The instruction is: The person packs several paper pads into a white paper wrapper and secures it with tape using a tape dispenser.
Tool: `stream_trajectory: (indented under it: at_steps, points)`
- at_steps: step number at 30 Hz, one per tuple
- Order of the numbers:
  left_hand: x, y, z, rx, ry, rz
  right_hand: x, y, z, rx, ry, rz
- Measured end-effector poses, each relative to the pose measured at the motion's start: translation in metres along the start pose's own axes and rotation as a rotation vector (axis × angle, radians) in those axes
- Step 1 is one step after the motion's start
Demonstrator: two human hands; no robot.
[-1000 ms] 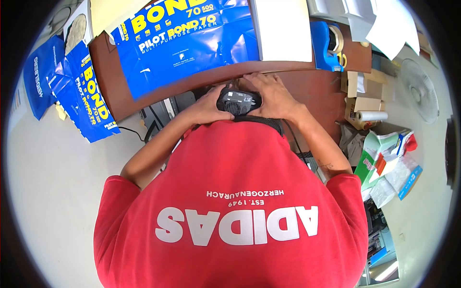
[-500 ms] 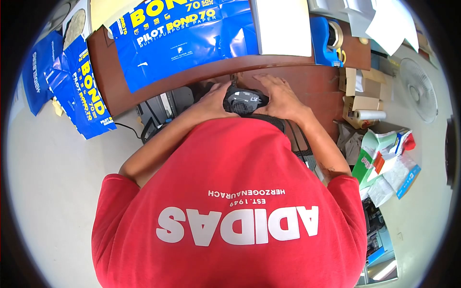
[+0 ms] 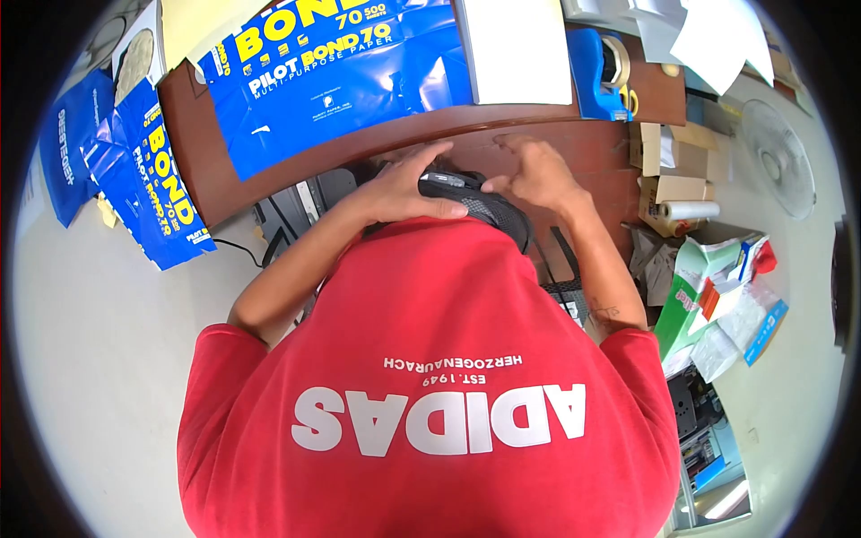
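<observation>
Just beyond the red shirt, at my lap, rests a black mesh-sided bag (image 3: 498, 217), partly hidden by the shirt. A dark object with a grey top (image 3: 441, 180) shows at its upper edge; its kind cannot be made out. My left hand (image 3: 402, 190) lies at the left side of these, thumb and fingers spread apart around the dark object. My right hand (image 3: 545, 177) is raised to the right of the bag, fingers loosely bent and apart, with its thumb close to the bag's top edge. Nothing shows in the right hand.
Ahead, a brown desk (image 3: 202, 161) carries blue bond paper wrapping (image 3: 341, 85), a white paper stack (image 3: 516, 54) and a blue tape dispenser (image 3: 599, 76). Cardboard boxes (image 3: 677, 170), a green-and-white box (image 3: 695, 282) and a fan (image 3: 778, 160) stand at right. More blue wrapping (image 3: 157, 179) hangs at left.
My right hand has moved off the dark object, to the right, and its fingers have bent. The dark object has tipped or sunk lower, and more of the mesh bag shows.
</observation>
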State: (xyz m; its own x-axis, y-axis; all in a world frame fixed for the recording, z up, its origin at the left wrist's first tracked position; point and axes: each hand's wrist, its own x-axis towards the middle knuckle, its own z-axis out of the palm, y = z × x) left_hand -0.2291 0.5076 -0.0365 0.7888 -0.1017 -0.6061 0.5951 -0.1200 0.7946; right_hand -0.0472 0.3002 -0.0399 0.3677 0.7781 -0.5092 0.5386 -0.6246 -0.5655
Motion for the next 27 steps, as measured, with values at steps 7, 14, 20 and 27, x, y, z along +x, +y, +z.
stream_trajectory:
  at_steps: [7, 14, 20, 27]
  points:
    - [0.034, 0.042, -0.005, 0.008, 0.325, 0.206, 0.015, 0.015, -0.042, 0.037, 0.34, 0.048]
    - [0.083, 0.053, -0.031, -0.036, 0.626, 0.161, 0.055, 0.023, -0.067, -0.062, 0.821, -0.061]
    - [0.101, 0.074, -0.03, -0.536, 0.409, -0.097, 0.069, 0.025, -0.044, 0.206, 0.739, 0.243]
    - [0.121, 0.076, -0.008, -0.65, 0.461, -0.214, 0.089, 0.04, -0.044, 0.731, 0.571, 0.431]
